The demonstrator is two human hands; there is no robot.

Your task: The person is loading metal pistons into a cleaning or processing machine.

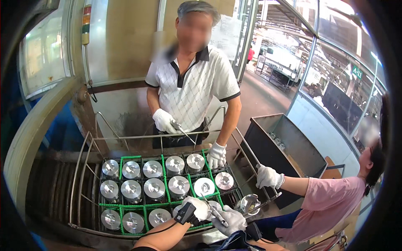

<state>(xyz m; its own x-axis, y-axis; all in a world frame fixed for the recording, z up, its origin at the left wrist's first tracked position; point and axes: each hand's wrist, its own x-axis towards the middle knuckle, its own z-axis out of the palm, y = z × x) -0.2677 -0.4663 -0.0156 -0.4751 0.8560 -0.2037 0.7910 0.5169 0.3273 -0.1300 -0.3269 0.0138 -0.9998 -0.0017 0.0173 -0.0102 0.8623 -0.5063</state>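
Observation:
Both my hands wear white gloves at the near right part of a rack of machined metal cylinders. My right hand is closed round a grey-handled hand tool, its thin metal shaft pointing away over the cylinders. Beside it, my left hand has its fingers curled; what they grip, if anything, is hidden. A metal cylinder stands just beyond the tool's tip. To the right of my right hand, a cylinder with a hollow end lies tilted. The wire rack has dividers partly wrapped in green, with cylinders upright in its cells.
A metal rail frame surrounds the rack. Across it, a gloved person holds a similar thin tool and touches the rack's far right. Another person's gloved hand grips the right rail. A dark bin stands behind, with metal pieces inside.

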